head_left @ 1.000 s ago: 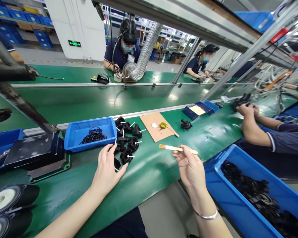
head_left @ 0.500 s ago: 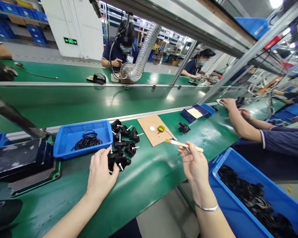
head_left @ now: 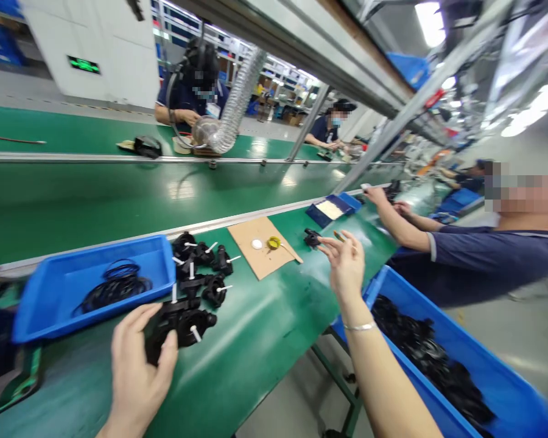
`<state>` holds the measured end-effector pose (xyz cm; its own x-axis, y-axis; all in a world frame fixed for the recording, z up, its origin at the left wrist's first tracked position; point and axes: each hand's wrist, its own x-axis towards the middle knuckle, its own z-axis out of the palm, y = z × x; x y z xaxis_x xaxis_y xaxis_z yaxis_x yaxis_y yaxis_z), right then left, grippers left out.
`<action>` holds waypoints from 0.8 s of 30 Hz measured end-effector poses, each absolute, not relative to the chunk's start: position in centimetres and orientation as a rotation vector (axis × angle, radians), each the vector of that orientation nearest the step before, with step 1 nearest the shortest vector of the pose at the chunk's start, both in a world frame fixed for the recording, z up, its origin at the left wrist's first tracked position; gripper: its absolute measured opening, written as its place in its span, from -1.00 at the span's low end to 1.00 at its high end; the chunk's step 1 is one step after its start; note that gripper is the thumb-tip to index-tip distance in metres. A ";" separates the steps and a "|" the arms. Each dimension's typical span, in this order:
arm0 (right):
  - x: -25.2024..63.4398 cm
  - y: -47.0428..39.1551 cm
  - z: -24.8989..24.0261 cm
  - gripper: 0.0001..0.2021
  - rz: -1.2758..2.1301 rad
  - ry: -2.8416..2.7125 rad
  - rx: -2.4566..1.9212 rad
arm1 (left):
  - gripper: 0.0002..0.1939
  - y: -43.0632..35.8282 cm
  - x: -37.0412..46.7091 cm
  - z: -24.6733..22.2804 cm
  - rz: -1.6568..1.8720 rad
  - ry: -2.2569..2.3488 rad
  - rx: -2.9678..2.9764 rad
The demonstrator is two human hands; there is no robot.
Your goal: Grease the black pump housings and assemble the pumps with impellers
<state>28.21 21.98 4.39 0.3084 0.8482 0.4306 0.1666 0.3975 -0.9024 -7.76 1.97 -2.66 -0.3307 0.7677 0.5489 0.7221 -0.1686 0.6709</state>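
My left hand [head_left: 139,365] curves around a black plastic part [head_left: 192,325] with a white pin, thumb on one side and fingers on the other; their exact contact is partly hidden. Several similar black parts with white pins [head_left: 201,254] lie just beyond it. Farther right, my right hand [head_left: 347,267] holds a small brush [head_left: 338,236], mostly hidden by the fingers. Its outstretched fingertips reach a single black part [head_left: 311,238] on the green bench. To the left lies a cardboard sheet [head_left: 256,267] bearing a small yellow cup [head_left: 273,243], a white disc [head_left: 256,244] and a wooden stick [head_left: 292,252].
A blue tray [head_left: 45,298] with black rings stands at left. At right, a blue bin [head_left: 432,380] holds black parts, near a co-worker's arm [head_left: 406,225]. A small tray [head_left: 317,216] of pale pieces lies farther back. A metal rail [head_left: 379,131] slants above.
The view has swung right. My right hand has moved forward to the single black part, turning the brush back into its fingers. My left hand has drawn slightly back and stays around its part.
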 end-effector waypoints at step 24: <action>22.0 14.8 7.0 -0.56 0.374 -1.831 -1.194 | -0.51 1.1 -6.1 1.0 1.571 1.660 2.392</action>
<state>22.02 14.83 6.98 -0.1382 0.8471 0.5132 0.5783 0.4897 -0.6525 -6.10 1.08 0.98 0.0517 0.6416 0.7653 0.7995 -0.4859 0.3533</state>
